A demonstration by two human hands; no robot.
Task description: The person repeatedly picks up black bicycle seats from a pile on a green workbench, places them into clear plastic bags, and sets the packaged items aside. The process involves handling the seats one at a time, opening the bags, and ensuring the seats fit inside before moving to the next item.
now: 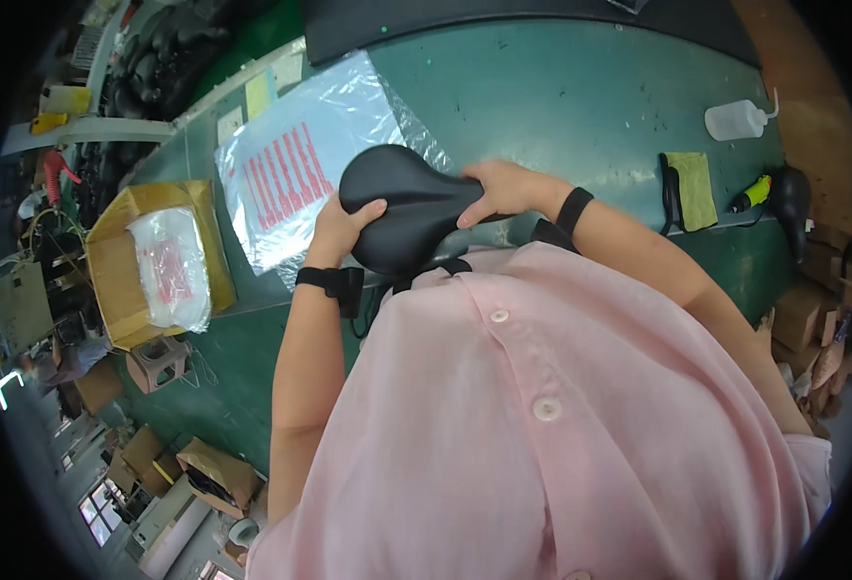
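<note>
A black bicycle saddle (pixel 402 208) is held between my two hands at the near edge of the green table. Its wide rear end points left and its narrow nose points right. My left hand (pixel 337 227) grips the wide end, thumb on top and the other fingers hidden at the side and below. Around the nose closes my right hand (pixel 503 190), with the thumb on the near side. Just beyond the saddle and to its left lies a stack of clear plastic bags (pixel 281 164) with red print, partly covered by the saddle. The saddle's underside is hidden.
A cardboard box (pixel 117 261) with folded plastic bags stands left of the table (pixel 561 97). On the table's right are a white squeeze bottle (pixel 735 121), a yellow-green cloth (pixel 694 188), a yellow-green tool (pixel 753 196) and another black saddle (pixel 791 208). A black mat (pixel 523 19) lines the far edge.
</note>
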